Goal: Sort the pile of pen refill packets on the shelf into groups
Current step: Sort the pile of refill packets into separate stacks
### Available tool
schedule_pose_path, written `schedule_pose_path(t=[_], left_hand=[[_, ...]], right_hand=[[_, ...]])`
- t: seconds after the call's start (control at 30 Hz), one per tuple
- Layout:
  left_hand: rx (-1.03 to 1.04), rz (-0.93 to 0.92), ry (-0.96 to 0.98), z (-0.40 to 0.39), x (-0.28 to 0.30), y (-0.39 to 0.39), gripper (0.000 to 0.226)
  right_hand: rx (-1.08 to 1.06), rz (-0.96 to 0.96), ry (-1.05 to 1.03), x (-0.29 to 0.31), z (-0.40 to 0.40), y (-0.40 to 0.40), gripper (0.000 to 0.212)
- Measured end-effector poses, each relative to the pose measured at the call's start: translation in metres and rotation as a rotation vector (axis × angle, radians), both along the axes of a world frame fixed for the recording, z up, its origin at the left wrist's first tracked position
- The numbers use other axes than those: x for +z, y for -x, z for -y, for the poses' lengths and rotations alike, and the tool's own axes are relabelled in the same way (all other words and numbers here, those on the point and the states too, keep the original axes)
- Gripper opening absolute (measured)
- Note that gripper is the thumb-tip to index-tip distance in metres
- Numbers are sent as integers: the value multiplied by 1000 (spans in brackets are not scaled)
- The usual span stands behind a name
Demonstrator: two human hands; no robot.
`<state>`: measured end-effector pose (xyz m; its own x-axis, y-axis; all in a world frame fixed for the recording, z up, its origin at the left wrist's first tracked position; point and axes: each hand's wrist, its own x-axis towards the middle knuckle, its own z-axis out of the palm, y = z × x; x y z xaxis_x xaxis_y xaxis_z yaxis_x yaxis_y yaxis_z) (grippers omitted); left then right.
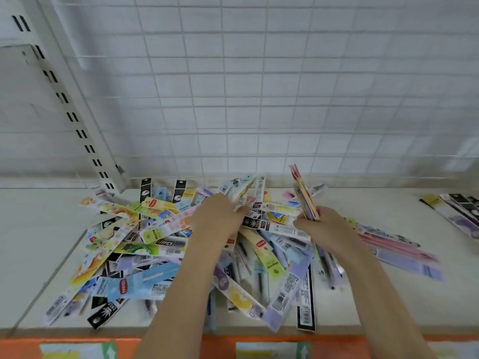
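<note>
A big loose pile of pen refill packets (pixel 160 244) in many colours covers the middle of the white shelf (pixel 33 229). My left hand (pixel 217 216) reaches into the pile's far side and pinches a pale packet (pixel 242 193) that tilts up from it. My right hand (pixel 321 226) grips a thin bunch of packets (pixel 303 193), held upright and edge-on, red and yellow at the top. A small group of pink and lilac packets (pixel 399 252) lies flat just right of my right wrist.
Another group of black, yellow and purple packets (pixel 456 211) lies at the shelf's far right. A white wire grid (pixel 259 86) backs the shelf, with a slotted upright post (pixel 77 125) at the left. An orange price strip (pixel 259 345) runs along the front edge.
</note>
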<state>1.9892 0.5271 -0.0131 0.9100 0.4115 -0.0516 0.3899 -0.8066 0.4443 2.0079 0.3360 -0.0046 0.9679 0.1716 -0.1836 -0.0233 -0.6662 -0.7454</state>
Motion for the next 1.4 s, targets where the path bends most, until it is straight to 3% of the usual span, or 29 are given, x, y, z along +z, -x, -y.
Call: schedule_pose_path(t=[0.07, 0.17, 0.23, 0.37, 0.47, 0.5, 0.7, 0.9, 1.0, 1.1, 1.2, 1.4], left_hand=[[-8, -62, -58, 6, -5, -2, 56], [4, -99, -117, 8, -8, -1, 36], [1, -86, -107, 5, -5, 0, 29], [-4, -68, -17, -6, 5, 6, 42], [0, -52, 31, -12, 13, 17, 20], [4, -32, 39, -14, 16, 22, 13], [59, 234, 153, -23, 37, 61, 37], [157, 496, 375, -35, 30, 104, 4], [206, 571, 374, -38, 21, 119, 8], [257, 626, 356, -40, 17, 131, 20], [318, 627, 320, -46, 13, 137, 31], [302, 575, 329, -51, 6, 136, 22]], right_hand=[[14, 35, 39, -6, 0, 2, 18], [46, 43, 103, -10, -2, 3, 17], [61, 36, 100, -11, -5, 5, 16], [59, 49, 86, -11, -11, 7, 15], [82, 49, 115, -11, -16, 10, 12], [94, 54, 123, -11, -18, 12, 12], [139, 94, 136, -6, -28, 19, 21], [229, 136, 146, 0, -50, 23, 18], [275, 160, 138, -5, -64, 25, 24], [305, 209, 174, -10, -72, 28, 34], [296, 231, 234, -12, -72, 24, 28], [227, 185, 337, -8, -48, 8, 22]])
